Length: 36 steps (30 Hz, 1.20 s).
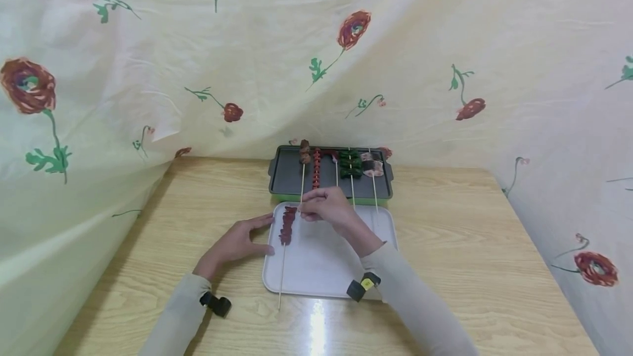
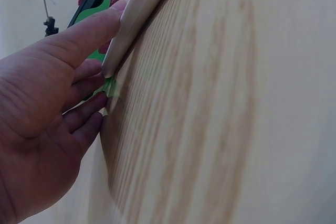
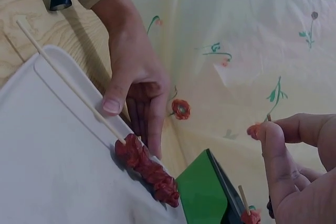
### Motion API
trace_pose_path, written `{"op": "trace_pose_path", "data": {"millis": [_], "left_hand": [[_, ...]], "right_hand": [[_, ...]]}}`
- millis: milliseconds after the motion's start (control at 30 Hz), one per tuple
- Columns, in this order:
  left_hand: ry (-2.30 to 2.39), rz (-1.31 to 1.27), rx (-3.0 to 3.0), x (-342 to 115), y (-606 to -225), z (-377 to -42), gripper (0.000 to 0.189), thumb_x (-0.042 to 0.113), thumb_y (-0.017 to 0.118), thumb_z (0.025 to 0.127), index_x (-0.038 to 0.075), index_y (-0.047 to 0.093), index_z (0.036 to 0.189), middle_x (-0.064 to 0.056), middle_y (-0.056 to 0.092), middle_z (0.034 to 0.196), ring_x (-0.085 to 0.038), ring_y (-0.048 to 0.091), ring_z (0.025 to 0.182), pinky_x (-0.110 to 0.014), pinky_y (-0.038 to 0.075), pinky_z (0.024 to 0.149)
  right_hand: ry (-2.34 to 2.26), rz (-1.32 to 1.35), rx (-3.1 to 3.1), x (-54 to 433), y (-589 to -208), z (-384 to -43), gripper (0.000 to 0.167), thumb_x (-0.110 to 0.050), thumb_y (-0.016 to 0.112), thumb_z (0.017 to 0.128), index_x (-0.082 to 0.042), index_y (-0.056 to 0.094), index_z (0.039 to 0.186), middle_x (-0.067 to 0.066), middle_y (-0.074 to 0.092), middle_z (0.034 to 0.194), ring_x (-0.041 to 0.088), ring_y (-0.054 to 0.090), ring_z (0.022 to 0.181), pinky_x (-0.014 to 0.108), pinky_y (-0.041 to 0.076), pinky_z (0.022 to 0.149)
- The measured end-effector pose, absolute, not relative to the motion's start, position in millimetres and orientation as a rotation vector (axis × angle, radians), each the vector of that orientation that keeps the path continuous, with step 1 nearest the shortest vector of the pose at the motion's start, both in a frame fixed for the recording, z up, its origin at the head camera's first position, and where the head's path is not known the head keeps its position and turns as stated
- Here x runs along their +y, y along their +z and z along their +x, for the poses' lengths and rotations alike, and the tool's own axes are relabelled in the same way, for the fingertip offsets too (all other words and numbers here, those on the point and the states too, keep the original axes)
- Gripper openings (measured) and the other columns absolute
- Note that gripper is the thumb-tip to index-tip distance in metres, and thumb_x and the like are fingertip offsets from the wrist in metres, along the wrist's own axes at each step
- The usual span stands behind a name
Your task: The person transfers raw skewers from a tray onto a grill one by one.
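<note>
My right hand (image 1: 326, 206) pinches the lower end of a wooden skewer (image 1: 303, 176) between thumb and fingers. Brown chunks (image 1: 304, 153) sit at the far end of that skewer, over the left part of a dark grill pan (image 1: 285, 177). At the left side of a white tray (image 1: 326, 260), my left hand (image 1: 236, 242) touches the rim with fingers and thumb spread apart. A skewer of dark red meat pieces (image 3: 149, 171) lies on the tray by that hand, its bare stick (image 1: 281, 279) reaching past the front edge.
Other skewers lie across the pan: small red pieces (image 1: 316, 169), folded green pieces (image 1: 350, 163), and pale slices with a dark band (image 1: 372, 165). The pan's green base (image 3: 202, 192) stands directly behind the tray. A flowered cloth (image 1: 277, 59) hangs around the wooden table (image 1: 455, 246).
</note>
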<state>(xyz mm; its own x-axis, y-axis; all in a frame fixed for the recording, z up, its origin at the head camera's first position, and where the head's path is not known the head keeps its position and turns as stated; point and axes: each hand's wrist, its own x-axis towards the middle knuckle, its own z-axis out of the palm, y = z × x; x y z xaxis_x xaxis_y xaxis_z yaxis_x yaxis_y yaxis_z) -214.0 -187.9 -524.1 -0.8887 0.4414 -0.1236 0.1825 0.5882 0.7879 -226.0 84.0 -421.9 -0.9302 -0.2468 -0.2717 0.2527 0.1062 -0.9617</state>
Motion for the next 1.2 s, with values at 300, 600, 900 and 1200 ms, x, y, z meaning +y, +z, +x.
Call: {"op": "trace_pose_path", "data": {"millis": [300, 600, 900, 1200], "left_hand": [[1.203, 0.509, 2.504, -186.8, -522.3, -214.1, 0.084, 0.043, 0.087, 0.08, 0.021, 0.05, 0.152, 0.003, 0.042, 0.16, -0.024, 0.034, 0.151, -0.047, 0.031, 0.124], [1.199, 0.534, 2.504, -188.1, -521.7, -214.1, 0.085, 0.044, 0.086, 0.081, 0.019, 0.049, 0.153, -0.001, 0.041, 0.161, -0.027, 0.034, 0.151, -0.048, 0.031, 0.123], [1.206, 0.519, 2.497, -187.4, -521.9, -213.6, 0.084, 0.044, 0.086, 0.08, 0.02, 0.05, 0.152, 0.0, 0.042, 0.161, -0.026, 0.035, 0.151, -0.048, 0.032, 0.123], [1.195, 0.498, 2.504, -187.8, -522.5, -214.5, 0.083, 0.044, 0.086, 0.081, 0.023, 0.051, 0.152, 0.003, 0.042, 0.161, -0.024, 0.034, 0.151, -0.048, 0.031, 0.124]], "right_hand": [[-1.872, 0.043, 1.994, 84.1, -431.5, -238.9, 0.02, -0.002, 0.073, 0.091, 0.004, 0.072, 0.11, 0.014, 0.075, 0.09, 0.013, 0.072, 0.074, 0.025, 0.064, 0.071], [-1.84, 0.065, 2.004, 84.1, -428.3, -238.1, 0.022, -0.005, 0.075, 0.091, 0.004, 0.073, 0.112, 0.013, 0.077, 0.089, 0.013, 0.074, 0.073, 0.026, 0.064, 0.07], [-1.753, 0.025, 2.097, 85.9, -427.0, -227.2, 0.038, -0.015, 0.075, 0.093, 0.004, 0.069, 0.126, 0.011, 0.078, 0.102, 0.015, 0.075, 0.076, 0.032, 0.065, 0.072], [-1.752, 0.026, 2.118, 88.6, -430.9, -213.5, 0.036, -0.018, 0.072, 0.096, 0.0, 0.07, 0.126, 0.009, 0.077, 0.106, 0.019, 0.076, 0.079, 0.033, 0.066, 0.071]]}}
